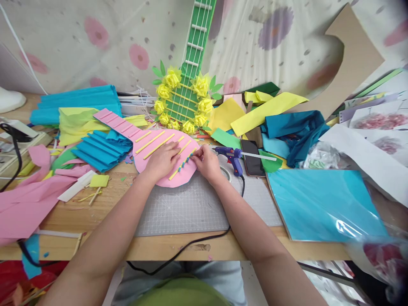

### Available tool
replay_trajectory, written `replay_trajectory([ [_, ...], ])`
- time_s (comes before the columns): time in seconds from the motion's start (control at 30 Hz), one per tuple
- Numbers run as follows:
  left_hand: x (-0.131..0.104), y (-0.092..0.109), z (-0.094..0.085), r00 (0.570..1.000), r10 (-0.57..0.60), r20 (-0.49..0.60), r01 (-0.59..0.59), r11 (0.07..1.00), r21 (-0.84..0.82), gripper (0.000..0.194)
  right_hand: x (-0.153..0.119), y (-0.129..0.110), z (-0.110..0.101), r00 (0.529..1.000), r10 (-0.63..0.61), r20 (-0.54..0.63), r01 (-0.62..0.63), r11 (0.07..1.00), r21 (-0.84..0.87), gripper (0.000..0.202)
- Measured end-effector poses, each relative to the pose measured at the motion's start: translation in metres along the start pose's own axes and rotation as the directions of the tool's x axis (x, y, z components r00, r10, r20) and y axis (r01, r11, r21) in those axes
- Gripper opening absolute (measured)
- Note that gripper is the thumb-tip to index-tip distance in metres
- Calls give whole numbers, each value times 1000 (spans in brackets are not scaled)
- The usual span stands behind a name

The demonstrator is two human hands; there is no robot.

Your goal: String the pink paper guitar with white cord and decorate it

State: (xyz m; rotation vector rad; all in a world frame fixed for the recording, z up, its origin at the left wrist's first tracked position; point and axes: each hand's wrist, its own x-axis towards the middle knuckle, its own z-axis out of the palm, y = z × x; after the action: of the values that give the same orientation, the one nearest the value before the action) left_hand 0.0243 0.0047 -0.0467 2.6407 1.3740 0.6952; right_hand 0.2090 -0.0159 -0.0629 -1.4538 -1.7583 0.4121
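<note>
A pink paper guitar (pixel 153 146) lies on the grey cutting mat (pixel 188 212), its neck pointing to the far left. Yellow strips run slantwise across its body, and small blue pieces (pixel 185 163) sit along the one nearest the right side. My left hand (pixel 163 160) rests on the body with fingers laid out flat. At the right edge of the guitar my right hand (pixel 207 162) is closed in a pinch by the blue pieces; whatever is between the fingertips is hidden. A purple glue gun (pixel 235 158) with a white glue stick lies just right of that hand.
A green guitar (pixel 185 104) with yellow paper flowers stands behind. A phone (pixel 253 158) and a blue sheet pack (pixel 325 204) lie to the right. Blue pleated paper (pixel 103 149) and pink scraps (pixel 38 204) cover the left. The glue gun's black cord (pixel 191 242) crosses the front edge.
</note>
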Motion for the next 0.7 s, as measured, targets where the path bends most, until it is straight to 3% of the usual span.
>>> replay_trajectory([
  [0.23,0,-1,0,1000,-16,3,16,1000,-25,37,-2,-6,-17,998,-2,-63,13,984,175,22],
  [0.37,-1,0,0,1000,-19,-12,19,1000,-15,37,-2,-4,-22,978,141,-156,-120,983,139,17],
  [0.53,-2,0,-2,999,-15,-28,13,999,-48,37,-1,4,-12,941,337,-27,-332,935,122,25],
  [0.7,-5,1,-4,996,-89,-2,88,988,-124,47,-2,15,-1,933,331,141,-360,860,361,22],
])
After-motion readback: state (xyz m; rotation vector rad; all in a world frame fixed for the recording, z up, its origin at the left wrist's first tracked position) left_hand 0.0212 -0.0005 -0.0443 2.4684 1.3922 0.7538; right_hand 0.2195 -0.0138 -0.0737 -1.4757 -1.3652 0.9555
